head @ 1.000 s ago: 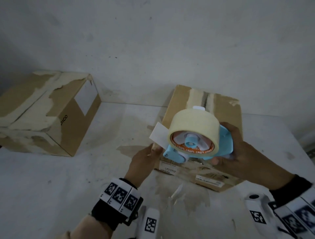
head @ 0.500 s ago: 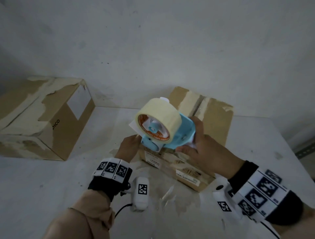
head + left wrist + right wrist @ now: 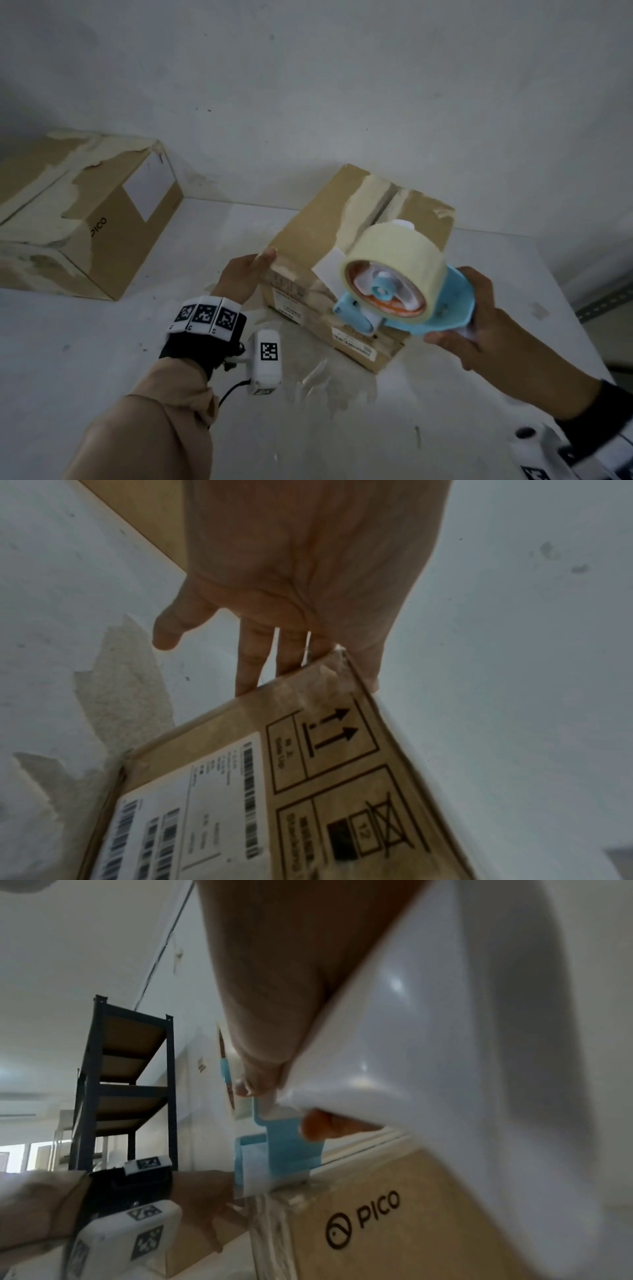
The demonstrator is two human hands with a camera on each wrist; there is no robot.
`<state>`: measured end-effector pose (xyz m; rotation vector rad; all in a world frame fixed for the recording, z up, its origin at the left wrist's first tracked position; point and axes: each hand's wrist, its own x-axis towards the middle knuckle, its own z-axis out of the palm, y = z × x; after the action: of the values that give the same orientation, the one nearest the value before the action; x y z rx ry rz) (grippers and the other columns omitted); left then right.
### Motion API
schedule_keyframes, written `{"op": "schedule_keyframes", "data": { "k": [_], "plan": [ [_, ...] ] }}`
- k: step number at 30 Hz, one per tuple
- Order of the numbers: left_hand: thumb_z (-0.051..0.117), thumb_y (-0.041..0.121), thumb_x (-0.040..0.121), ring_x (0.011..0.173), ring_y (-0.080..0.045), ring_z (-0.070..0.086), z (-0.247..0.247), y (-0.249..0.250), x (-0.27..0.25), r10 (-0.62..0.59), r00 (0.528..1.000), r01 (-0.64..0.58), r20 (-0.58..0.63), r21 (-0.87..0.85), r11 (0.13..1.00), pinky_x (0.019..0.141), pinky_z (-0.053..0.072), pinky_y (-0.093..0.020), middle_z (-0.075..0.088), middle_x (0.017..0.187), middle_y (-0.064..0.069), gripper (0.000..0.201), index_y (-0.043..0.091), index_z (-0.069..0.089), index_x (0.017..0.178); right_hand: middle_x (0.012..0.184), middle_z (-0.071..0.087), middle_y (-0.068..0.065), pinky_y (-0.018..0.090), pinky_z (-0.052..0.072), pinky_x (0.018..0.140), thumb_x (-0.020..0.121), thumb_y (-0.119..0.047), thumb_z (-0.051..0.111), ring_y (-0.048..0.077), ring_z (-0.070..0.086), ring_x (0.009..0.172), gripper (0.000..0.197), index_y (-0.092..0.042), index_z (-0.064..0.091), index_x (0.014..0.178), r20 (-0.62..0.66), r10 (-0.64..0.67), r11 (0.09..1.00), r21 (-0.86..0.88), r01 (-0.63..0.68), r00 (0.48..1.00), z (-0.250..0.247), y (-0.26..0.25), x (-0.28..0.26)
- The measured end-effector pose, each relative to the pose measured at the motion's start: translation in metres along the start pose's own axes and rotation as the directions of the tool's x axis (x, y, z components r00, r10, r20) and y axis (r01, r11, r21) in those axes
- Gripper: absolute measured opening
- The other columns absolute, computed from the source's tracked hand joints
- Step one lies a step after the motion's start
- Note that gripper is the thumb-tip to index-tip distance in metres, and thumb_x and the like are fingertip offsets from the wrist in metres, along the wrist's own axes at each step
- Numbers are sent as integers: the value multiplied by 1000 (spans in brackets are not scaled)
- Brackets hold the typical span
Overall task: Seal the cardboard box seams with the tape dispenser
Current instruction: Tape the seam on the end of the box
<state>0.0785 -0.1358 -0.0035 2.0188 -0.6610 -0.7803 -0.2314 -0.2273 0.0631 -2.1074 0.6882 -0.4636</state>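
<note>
Far box: set on the table at the far left, against the wall; its top is patched with torn tape and "PICO" is printed on its side.
Left hand: laid against the near left corner of the box; the fingers are held straight and slightly spread, nothing is gripped.
Box: set mid-table, near the wall; old tape is seen along its top seam, labels on its near side.
Tape scraps: stuck to the table just in front of the box.
Dispenser: blue, loaded with a pale roll, held above the box's near right part.
Right hand: clamped round the dispenser's handle, fingers curled.
</note>
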Motion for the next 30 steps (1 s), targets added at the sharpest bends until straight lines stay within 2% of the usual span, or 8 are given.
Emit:
{"op": "schedule_keyframes", "data": {
  "k": [2, 5, 8, 10, 14, 18, 24, 30],
  "plan": [
    [43, 70, 66, 104, -34, 61, 0, 5, -3, -14, 1000, 14, -6, 24, 1000, 98, 44, -49, 67, 104, -21, 76, 3, 67, 93, 99, 49, -43, 8, 49, 61, 58, -81, 53, -9, 61, 80, 61, -67, 15, 104, -32, -19, 1000, -19, 19, 999, -4, 6, -10],
    [43, 59, 86, 138, -29, 30, 10, 16, -17, -12, 993, 42, -121, 242, 969, 112, 27, -47, 31, 150, -15, 71, 15, 35, 141, 97, 52, -38, 12, 48, 55, 58, -75, 57, -1, 63, 73, 66, -66, 12, 106, -11, 10, 1000, -6, -10, 1000, -3, 10, -14],
    [25, 42, 97, 146, -21, -7, 38, 26, -49, 209, 976, -107, -69, 680, 725, 113, 7, -57, -5, 158, 0, 57, 25, 6, 148, 95, 60, -17, 25, 52, 55, 54, -85, 51, 9, 65, 70, 73, -65, 12, 111, -15, 16, 999, -29, -16, 1000, -6, 12, -12],
    [23, 38, 98, 146, -18, -7, 60, 28, -63, 273, 960, -223, 61, 758, 613, 111, 2, -61, -2, 158, 5, 52, 28, 10, 148, 91, 60, -11, 32, 54, 59, 54, -87, 48, 10, 65, 70, 75, -58, 15, 115, -6, 4, 999, -53, -5, 1000, -7, 13, -11],
    [35, 47, 92, 145, -11, 2, 72, 29, -61, 238, 971, -177, 28, 755, 632, 106, -4, -68, 10, 157, 11, 52, 35, 27, 143, 97, 58, -14, 35, 55, 65, 61, -81, 51, 11, 65, 74, 75, -50, 16, 119, 19, -28, 998, -61, 29, 999, -6, 15, -10],
    [32, 58, 89, 145, -7, 3, 73, 26, -58, 229, 974, -142, -2, 777, 613, 100, -10, -73, 10, 156, 16, 57, 36, 31, 141, 89, 55, -17, 13, 44, 55, 73, -51, 59, -6, 60, 63, 67, -41, 13, 121, 46, -23, 999, -30, 24, 999, -13, 18, -17],
    [23, 67, 87, 145, -6, -1, 75, 32, -63, 187, 982, -113, -13, 755, 646, 99, -10, -74, 5, 156, 17, 66, 36, 17, 145, 95, 49, -43, 3, 42, 52, 70, -38, 66, -10, 60, 72, 67, -69, 15, 100, 16, -24, 999, 45, 24, 1000, -42, 43, -59],
    [21, 68, 86, 145, -5, -2, 74, 37, -68, 160, 987, -89, -15, 773, 628, 100, -14, -73, 1, 156, 17, 69, 36, 13, 146, 93, 53, -42, 4, 44, 52, 65, -47, 65, -9, 61, 67, 68, -72, 13, 100, 1, 15, 998, 61, -15, 1000, -46, 59, -78]
  ]
}}
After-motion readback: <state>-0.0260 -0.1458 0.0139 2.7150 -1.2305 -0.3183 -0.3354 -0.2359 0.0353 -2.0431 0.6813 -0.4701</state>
